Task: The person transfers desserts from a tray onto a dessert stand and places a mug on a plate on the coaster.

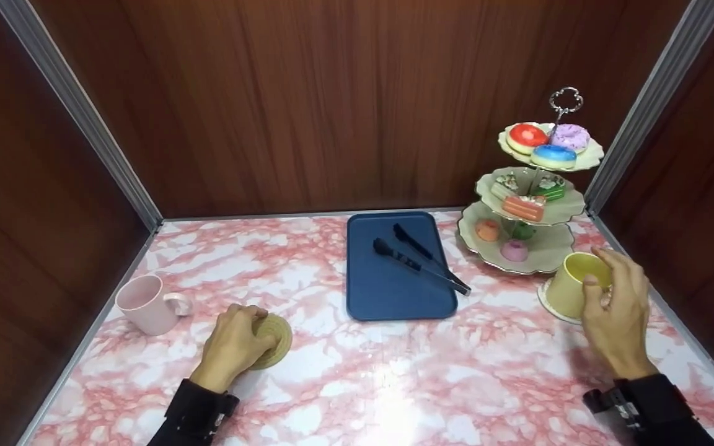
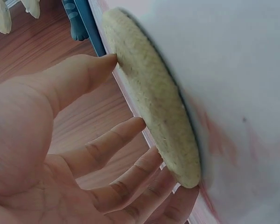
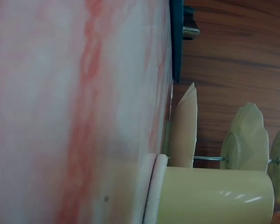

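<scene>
A round tan woven coaster (image 1: 282, 338) lies flat on the table. My left hand (image 1: 236, 341) is over its left part, thumb and fingertips spread and touching it. From the left wrist view, those fingers (image 2: 116, 147) look fairly straight along the coaster (image 2: 151, 100). A yellow mug (image 1: 564, 294) stands upright on a white coaster (image 1: 549, 308) at the right. My right hand (image 1: 620, 310) is beside the mug's right side, thumb and fingers apart near its rim and handle. Only a bit of it shows in the right wrist view, by the mug (image 3: 214, 196); contact is unclear.
A pink mug (image 1: 146, 310) stands left of my left hand. Mid-table lies a blue tray (image 1: 372, 291) with black-tipped tongs (image 1: 403, 257) across it. A three-tier stand (image 1: 540, 263) with toy doughnuts and cakes rises behind the yellow mug. Wooden panels (image 1: 357, 111) enclose the table.
</scene>
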Demonstrator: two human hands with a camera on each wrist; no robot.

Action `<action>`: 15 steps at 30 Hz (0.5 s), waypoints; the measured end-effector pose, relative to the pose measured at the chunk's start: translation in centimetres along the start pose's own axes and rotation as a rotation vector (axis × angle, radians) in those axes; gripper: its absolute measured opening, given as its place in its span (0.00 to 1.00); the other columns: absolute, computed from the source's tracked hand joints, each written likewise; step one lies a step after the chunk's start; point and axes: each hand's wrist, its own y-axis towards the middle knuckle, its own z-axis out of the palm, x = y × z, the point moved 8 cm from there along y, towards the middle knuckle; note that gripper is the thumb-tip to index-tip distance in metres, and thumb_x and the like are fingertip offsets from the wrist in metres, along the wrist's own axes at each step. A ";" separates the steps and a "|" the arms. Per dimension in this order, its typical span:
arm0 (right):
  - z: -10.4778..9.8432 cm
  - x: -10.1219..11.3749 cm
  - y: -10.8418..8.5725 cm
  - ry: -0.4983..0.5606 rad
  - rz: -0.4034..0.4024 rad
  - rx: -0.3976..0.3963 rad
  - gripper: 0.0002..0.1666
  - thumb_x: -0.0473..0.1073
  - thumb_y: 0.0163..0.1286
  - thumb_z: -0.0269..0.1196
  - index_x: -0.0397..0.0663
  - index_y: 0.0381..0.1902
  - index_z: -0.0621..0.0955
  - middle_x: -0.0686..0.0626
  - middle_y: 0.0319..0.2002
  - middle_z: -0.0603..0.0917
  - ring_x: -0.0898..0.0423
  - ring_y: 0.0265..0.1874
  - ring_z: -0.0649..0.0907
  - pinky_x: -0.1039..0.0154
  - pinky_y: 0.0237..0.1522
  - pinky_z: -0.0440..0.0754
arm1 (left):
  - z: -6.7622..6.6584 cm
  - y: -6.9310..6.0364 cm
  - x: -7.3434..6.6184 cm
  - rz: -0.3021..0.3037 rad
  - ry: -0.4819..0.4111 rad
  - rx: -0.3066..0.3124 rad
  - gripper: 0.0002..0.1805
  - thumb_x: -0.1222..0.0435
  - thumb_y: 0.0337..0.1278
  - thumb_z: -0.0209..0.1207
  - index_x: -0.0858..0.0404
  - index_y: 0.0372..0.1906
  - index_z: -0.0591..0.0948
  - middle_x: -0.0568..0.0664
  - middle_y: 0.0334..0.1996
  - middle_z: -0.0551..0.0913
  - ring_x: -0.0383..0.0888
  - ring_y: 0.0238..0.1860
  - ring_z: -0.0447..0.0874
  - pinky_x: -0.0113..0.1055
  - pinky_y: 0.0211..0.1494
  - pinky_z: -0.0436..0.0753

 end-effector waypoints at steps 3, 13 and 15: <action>0.4 1.3 0.0 0.007 -0.098 0.020 0.30 0.41 0.59 0.56 0.62 0.62 0.72 0.49 0.62 0.71 0.50 0.60 0.66 0.58 0.57 0.59 | 0.1 0.0 -0.3 0.017 0.000 0.001 0.29 0.52 0.34 0.66 0.51 0.51 0.80 0.50 0.48 0.75 0.52 0.53 0.71 0.50 0.45 0.76; 1.8 5.2 -1.0 -0.002 -0.269 0.099 0.32 0.42 0.53 0.60 0.52 0.59 0.75 0.49 0.62 0.72 0.47 0.62 0.67 0.55 0.63 0.59 | 0.7 -0.3 -1.1 0.023 -0.017 0.042 0.29 0.51 0.37 0.67 0.50 0.53 0.79 0.48 0.48 0.74 0.50 0.52 0.70 0.48 0.45 0.77; 2.2 5.9 -1.2 -0.011 -0.287 0.129 0.32 0.43 0.52 0.61 0.53 0.59 0.75 0.49 0.62 0.71 0.47 0.63 0.66 0.56 0.64 0.60 | 0.9 -0.3 -1.3 0.023 -0.019 0.043 0.29 0.50 0.37 0.67 0.49 0.52 0.79 0.48 0.49 0.74 0.50 0.52 0.70 0.48 0.45 0.77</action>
